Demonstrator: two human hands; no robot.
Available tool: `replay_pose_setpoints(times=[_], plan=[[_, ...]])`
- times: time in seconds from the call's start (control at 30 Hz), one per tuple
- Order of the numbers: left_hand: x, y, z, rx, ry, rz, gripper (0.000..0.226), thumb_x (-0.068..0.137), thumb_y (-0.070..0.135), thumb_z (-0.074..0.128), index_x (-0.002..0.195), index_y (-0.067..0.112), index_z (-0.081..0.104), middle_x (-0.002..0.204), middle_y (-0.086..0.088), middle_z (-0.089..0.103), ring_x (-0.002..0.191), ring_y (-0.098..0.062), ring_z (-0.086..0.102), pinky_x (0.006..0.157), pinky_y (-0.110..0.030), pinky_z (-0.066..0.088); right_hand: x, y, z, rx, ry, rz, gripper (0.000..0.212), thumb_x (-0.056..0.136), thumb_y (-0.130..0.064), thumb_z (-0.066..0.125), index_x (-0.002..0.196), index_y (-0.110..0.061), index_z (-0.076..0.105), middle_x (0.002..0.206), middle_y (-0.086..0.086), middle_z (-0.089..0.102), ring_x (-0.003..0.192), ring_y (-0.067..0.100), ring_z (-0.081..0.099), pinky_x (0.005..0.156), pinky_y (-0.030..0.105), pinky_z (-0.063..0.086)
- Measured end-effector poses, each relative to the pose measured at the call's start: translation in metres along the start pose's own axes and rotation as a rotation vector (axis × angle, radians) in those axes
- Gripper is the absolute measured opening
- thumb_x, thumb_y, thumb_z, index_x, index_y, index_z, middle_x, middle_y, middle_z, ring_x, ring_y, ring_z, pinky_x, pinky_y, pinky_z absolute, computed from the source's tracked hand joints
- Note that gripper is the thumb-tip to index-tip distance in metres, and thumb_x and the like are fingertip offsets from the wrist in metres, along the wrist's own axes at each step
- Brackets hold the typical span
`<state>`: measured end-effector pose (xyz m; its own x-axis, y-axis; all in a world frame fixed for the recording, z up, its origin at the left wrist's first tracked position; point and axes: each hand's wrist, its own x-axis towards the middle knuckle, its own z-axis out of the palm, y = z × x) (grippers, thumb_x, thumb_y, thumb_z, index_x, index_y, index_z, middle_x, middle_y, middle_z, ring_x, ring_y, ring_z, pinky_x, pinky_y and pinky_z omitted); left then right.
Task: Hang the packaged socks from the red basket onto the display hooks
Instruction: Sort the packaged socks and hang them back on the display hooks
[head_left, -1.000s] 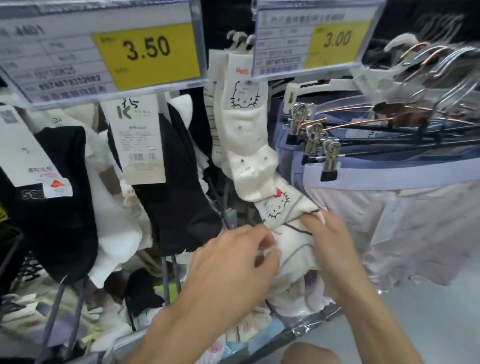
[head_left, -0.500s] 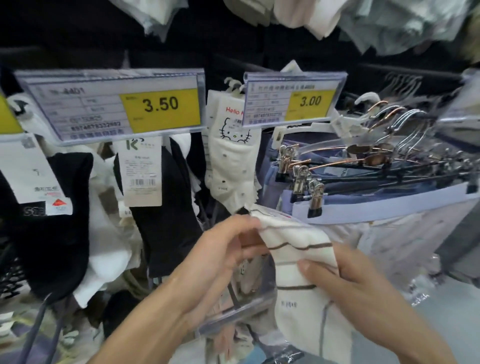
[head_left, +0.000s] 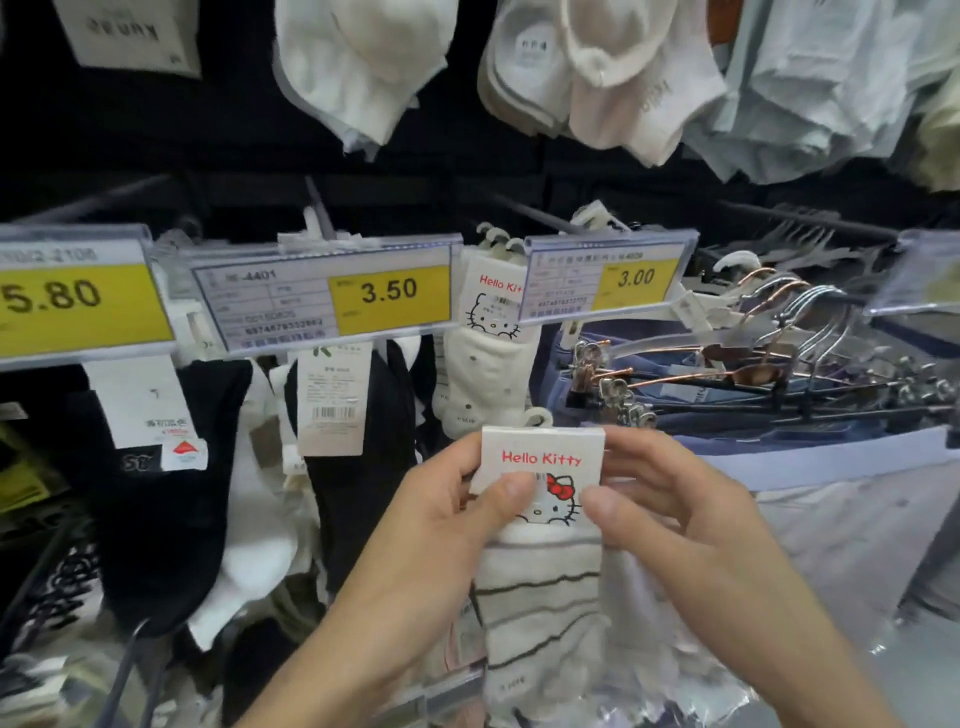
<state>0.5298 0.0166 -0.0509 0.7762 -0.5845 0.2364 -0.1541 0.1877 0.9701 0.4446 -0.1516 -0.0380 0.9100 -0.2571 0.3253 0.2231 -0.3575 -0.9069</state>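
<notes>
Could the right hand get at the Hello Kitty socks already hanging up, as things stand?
Probably, once freed: the right hand and left hand both pinch the striped sock pack. The hanging Hello Kitty socks sit just above, with only the 3.00 price tag covering their top corner.

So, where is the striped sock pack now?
The striped sock pack is at lower centre of the head view, its card held between the left hand and the right hand, just below the hanging dotted socks beside the 3.00 price tag.
</notes>
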Motion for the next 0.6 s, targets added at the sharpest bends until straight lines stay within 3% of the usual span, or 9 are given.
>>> replay_pose_setpoints(times=[0.07,0.2,0.33,0.43,0.6], plan=[[0.004,0.003,0.000,0.037,0.057,0.081,0.027,0.085,0.038,0.068,0.109,0.031,0.074,0.105,0.003,0.079,0.100,-0.013,0.074,0.085,-0.022,0.056,0.017,-0.005,0.010,0.090,0.038,-0.100,0.023,0.078,-0.028,0.074,0.101,-0.032,0.074,0.095,-0.008,0.077,0.089,0.006,0.072,0.077,0.016,0.054],[0.021,0.009,0.001,0.027,0.181,0.084,0.022,0.085,0.040,0.065,0.103,0.028,0.072,0.094,0.000,0.080,0.087,-0.014,0.076,0.071,-0.022,0.058,0.053,-0.010,0.023,0.367,0.144,-0.159,0.017,0.089,-0.002,0.067,0.097,-0.015,0.074,0.094,0.003,0.078,0.086,0.010,0.073,0.073,0.016,0.055],[0.046,0.009,0.007,0.129,0.258,0.017,0.013,0.100,0.020,0.058,0.108,0.021,0.068,0.097,0.002,0.079,0.096,-0.014,0.073,0.096,-0.043,0.054,0.093,-0.006,0.027,0.302,0.370,-0.142,0.029,0.090,0.006,0.061,0.096,-0.021,0.068,0.093,-0.005,0.077,0.090,0.009,0.072,0.081,0.024,0.056],[0.063,0.015,0.011,0.173,0.322,-0.029,0.017,0.102,0.021,0.056,0.109,0.028,0.069,0.101,0.008,0.078,0.099,-0.011,0.071,0.101,-0.042,0.051,0.111,-0.008,0.034,0.253,0.393,-0.189,0.050,0.083,0.023,0.050,0.093,-0.022,0.069,0.093,-0.011,0.077,0.096,0.006,0.071,0.084,0.022,0.056],[0.076,0.021,0.010,0.188,0.376,-0.081,0.029,0.104,0.023,0.051,0.131,0.027,0.062,0.124,0.009,0.070,0.116,-0.013,0.064,0.110,-0.042,0.044,0.118,-0.010,0.038,0.231,0.337,-0.228,0.059,0.088,0.022,0.049,0.103,-0.031,0.066,0.107,-0.018,0.072,0.109,-0.001,0.065,0.103,0.028,0.050]])
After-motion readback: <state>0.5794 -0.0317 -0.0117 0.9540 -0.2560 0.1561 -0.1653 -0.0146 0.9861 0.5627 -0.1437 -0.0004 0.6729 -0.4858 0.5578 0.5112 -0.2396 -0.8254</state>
